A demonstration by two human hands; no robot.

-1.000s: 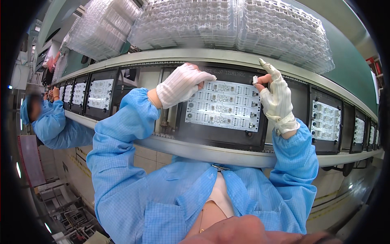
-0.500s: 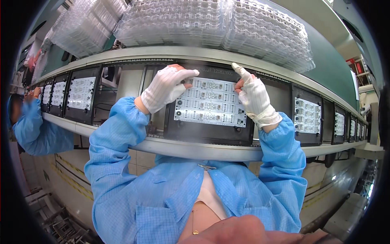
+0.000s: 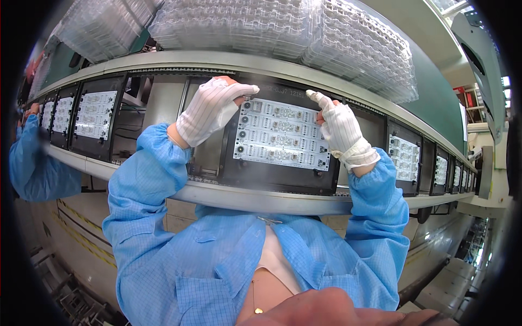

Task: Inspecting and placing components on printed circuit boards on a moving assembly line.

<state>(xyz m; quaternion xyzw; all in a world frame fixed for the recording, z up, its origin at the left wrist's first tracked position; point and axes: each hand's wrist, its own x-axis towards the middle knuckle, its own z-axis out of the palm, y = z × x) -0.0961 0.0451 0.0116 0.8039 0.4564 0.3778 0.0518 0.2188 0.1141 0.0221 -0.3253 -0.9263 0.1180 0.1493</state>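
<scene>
White printed circuit board strips (image 3: pixel 280 140) lie in rows on a black carrier plate (image 3: pixel 272 178) in front of me. My left hand (image 3: pixel 209 110), in a white striped glove, is at the upper left corner of the strips. Its index finger reaches over the plate, thumb slightly apart below it; the other fingers are mostly hidden. My right hand (image 3: pixel 341 129), also gloved, sits at the strips' right edge. Its index finger stretches toward the plate's far side while the other fingers curl beside the board ends. Nothing shows held in either hand.
The plate rides on a conveyor with a pale front rail (image 3: pixel 261 200). More loaded carriers stand to the left (image 3: pixel 95 115) and right (image 3: pixel 403 157). Stacked clear plastic trays (image 3: pixel 234 27) fill the far side. A co-worker's blue sleeve (image 3: pixel 41 165) shows at far left.
My left hand has drawn back to the left, off the top strip's end. My right index finger has shifted slightly left and down. The carriers at both sides appear farther left in the picture.
</scene>
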